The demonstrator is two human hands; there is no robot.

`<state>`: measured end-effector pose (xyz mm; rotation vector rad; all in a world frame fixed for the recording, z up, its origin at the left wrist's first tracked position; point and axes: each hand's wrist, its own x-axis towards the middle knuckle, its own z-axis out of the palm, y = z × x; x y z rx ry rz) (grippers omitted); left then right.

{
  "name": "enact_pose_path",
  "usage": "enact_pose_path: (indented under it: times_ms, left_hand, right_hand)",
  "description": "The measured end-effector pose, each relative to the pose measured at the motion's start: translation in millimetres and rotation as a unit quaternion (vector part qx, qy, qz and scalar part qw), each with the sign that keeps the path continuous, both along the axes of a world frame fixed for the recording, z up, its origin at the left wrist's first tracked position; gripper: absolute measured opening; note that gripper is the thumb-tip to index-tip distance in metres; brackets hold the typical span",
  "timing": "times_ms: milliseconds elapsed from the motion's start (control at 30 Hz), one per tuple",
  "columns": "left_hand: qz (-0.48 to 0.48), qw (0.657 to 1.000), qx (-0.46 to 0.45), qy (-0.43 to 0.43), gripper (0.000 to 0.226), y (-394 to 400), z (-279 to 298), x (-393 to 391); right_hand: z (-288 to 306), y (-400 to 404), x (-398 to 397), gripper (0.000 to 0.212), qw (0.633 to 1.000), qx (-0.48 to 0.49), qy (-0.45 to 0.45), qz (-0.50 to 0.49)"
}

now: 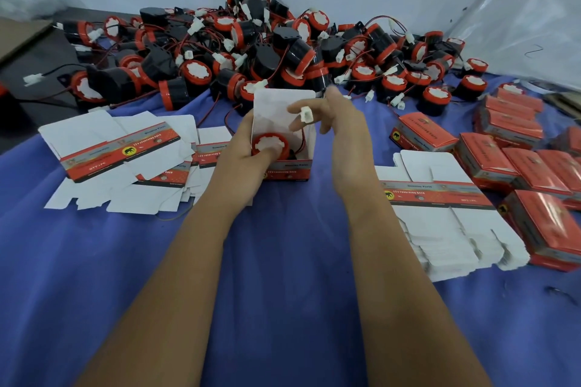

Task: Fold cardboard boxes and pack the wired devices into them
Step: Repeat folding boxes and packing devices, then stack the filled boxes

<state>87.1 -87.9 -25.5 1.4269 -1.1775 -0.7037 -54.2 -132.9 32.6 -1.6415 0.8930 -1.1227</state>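
An open white-and-red cardboard box (301,166) stands on the blue cloth at the centre, its lid flap raised. Inside it sits a red-and-black wired device (268,143). My left hand (243,151) grips the box's left side, with the thumb pressing on the device's red face. My right hand (339,122) hovers over the box's right side and pinches the device's white plug connector (305,114) between its fingertips. A thin red wire runs from the plug down into the box.
A big heap of red-and-black wired devices (267,50) lies behind the box. Flat unfolded boxes (125,160) are spread at the left, another stack of flat boxes (446,217) at the right. Several closed red boxes (518,163) fill the far right.
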Motion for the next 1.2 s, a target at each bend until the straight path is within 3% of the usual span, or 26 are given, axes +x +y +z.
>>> enact_pose_path:
  times_ms: [133,233,367,433,533,667,800,867,933,1067,1133,1200]
  left_hand:
    - [-0.011,1.000,-0.013,-0.001,0.059,1.6,2.3,-2.2]
    - [-0.008,1.000,-0.008,0.002,0.062,0.0,0.4,-1.5]
    - [-0.001,1.000,-0.011,0.001,0.059,-1.4,-1.1,-0.9]
    - [-0.003,1.000,-0.015,0.000,0.058,-2.0,-1.7,-0.9]
    - [-0.001,1.000,-0.021,-0.001,0.058,-1.9,-1.6,-0.6]
    - [0.017,0.999,-0.036,-0.016,0.051,0.7,1.9,-3.1]
    - [0.007,0.998,-0.058,-0.020,0.047,1.2,2.6,-4.9]
    - [0.000,0.998,-0.058,-0.024,0.048,1.2,1.7,-4.6]
    - [-0.012,0.999,-0.046,-0.019,0.044,2.2,2.7,-5.3]
    - [-0.003,0.982,-0.019,0.190,0.040,-0.7,7.5,-3.6]
    - [0.020,0.989,0.002,0.150,0.034,-0.4,9.4,-1.6]
    - [0.019,0.999,0.003,0.039,0.032,1.1,8.4,-1.6]
  right_hand:
    - [-9.5,-2.9,11.7,0.014,0.998,-0.027,0.016,-0.059]
    - [-19.0,-6.5,16.0,0.021,0.990,-0.062,0.054,-0.111]
    - [-30.1,-7.9,8.4,0.036,0.964,-0.167,0.169,-0.122]
    - [-33.5,-8.0,3.2,0.031,0.947,-0.206,0.209,-0.134]
    - [-36.8,-5.0,-1.7,0.022,0.937,-0.250,0.191,-0.153]
    - [-38.7,-4.1,-5.5,0.013,0.950,-0.235,0.158,-0.133]
    - [-38.3,1.7,-2.1,0.037,0.970,-0.199,0.118,-0.075]
    - [-40.5,5.4,-2.0,0.043,0.986,-0.137,0.091,-0.022]
    - [-43.0,6.2,-1.2,0.034,0.997,-0.055,0.061,0.005]
    - [-42.9,0.3,3.2,0.020,0.998,-0.002,0.059,-0.035]
    - [-43.1,1.6,8.3,0.017,0.997,-0.001,0.056,-0.049]
    - [-45.0,2.5,12.5,0.036,0.995,-0.014,0.023,-0.094]
